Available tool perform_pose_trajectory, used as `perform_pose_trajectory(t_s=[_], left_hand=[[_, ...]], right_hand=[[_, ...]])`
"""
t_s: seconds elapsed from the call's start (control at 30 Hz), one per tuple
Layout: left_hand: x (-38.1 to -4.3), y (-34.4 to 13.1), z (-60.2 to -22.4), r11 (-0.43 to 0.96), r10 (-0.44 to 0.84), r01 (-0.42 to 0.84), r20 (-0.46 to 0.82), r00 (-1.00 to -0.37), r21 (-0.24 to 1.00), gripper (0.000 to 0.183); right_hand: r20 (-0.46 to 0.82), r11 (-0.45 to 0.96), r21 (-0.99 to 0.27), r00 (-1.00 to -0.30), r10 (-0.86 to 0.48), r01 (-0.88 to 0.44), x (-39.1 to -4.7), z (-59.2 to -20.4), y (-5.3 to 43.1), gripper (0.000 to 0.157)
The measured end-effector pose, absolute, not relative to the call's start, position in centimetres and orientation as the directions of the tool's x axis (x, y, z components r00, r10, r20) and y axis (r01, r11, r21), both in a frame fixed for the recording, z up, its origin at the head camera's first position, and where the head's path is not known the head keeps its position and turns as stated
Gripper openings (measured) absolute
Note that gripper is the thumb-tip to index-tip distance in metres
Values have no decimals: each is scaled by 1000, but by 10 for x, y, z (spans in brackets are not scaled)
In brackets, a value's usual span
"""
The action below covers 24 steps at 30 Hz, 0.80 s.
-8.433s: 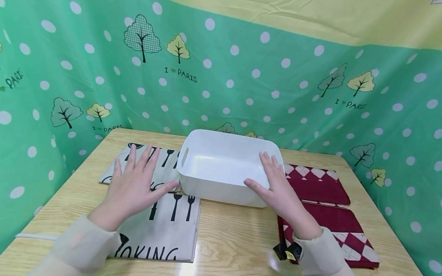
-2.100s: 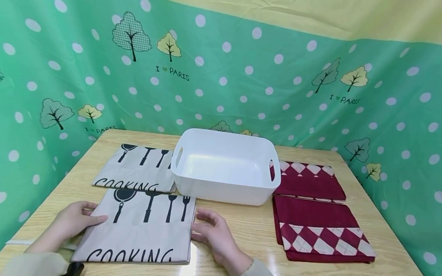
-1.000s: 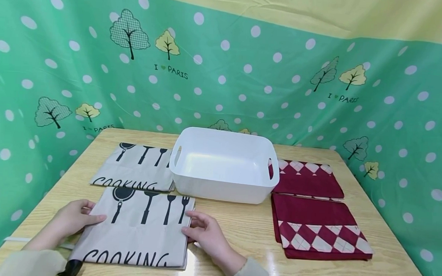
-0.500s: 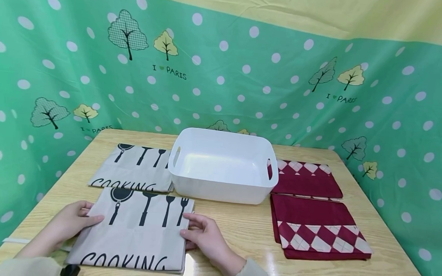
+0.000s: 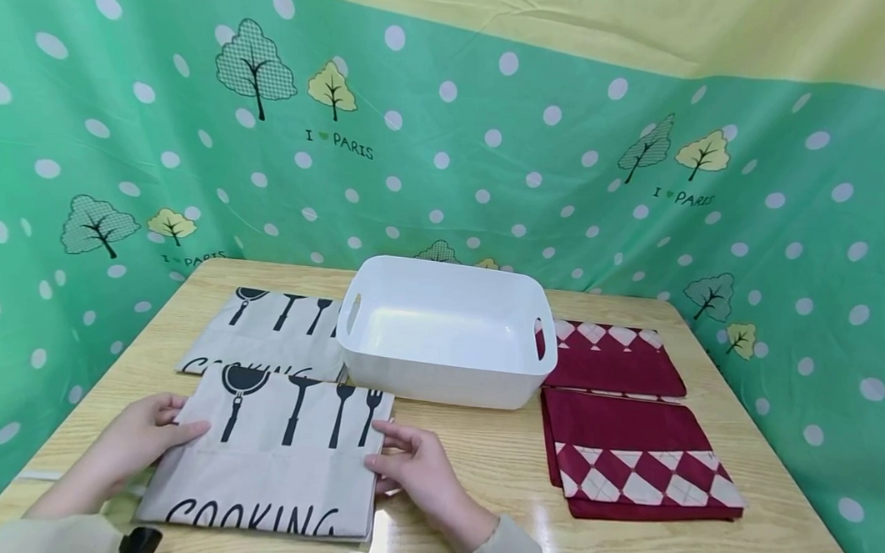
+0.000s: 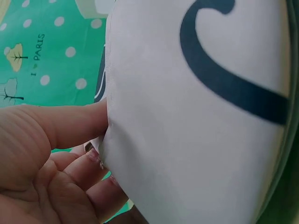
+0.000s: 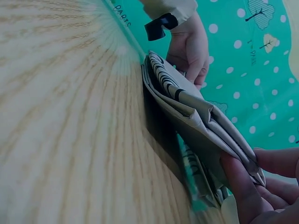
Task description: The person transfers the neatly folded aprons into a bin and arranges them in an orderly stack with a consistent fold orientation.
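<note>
A folded light-grey cloth [image 5: 267, 476], printed with black utensils and "COOKING", is held at both sides just above the table. My left hand [image 5: 137, 436] grips its left edge, thumb [image 6: 77, 125] on top and fingers curled underneath. On the right edge, my right hand [image 5: 424, 480] pinches the folded layers between thumb and fingers. The right wrist view shows the stacked folds of the cloth [image 7: 205, 119] tilted, with a dark gap between them and the wood. A matching folded cloth [image 5: 267, 334] lies behind, its lower lettering partly covered.
A white plastic basket [image 5: 437, 381] with handle holes stands at the back middle, nothing visible inside. Two folded maroon cloths with diamond patterns, a near cloth [image 5: 642, 479] and a far cloth [image 5: 625, 370], lie at right. A white strip [image 5: 41, 475] lies at the table's left.
Both hands came down from spread above the table to grip the near grey cloth's sides. In the last half second it rose slightly, its far edge now overlapping the cloth behind.
</note>
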<state>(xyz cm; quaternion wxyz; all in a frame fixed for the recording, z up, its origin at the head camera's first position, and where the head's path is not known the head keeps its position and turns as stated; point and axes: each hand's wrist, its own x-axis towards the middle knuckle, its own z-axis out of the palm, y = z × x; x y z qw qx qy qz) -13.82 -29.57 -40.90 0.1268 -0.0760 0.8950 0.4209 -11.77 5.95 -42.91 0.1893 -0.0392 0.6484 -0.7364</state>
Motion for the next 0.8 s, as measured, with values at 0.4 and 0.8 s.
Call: perform_pose_trajectory(t_s=[0.4,0.8], left_hand=[[-139,-293,-399,647,-29,-217,-261,-965,731,65],[-135,-287,-391,656,-48,-210,-237,-970,725,68]], right_hand=[[-177,-110,-971,-946,-272,214,-118,-421,65,53],[-125,-141,-977,-966,-227,160,-118,-416,68,50]])
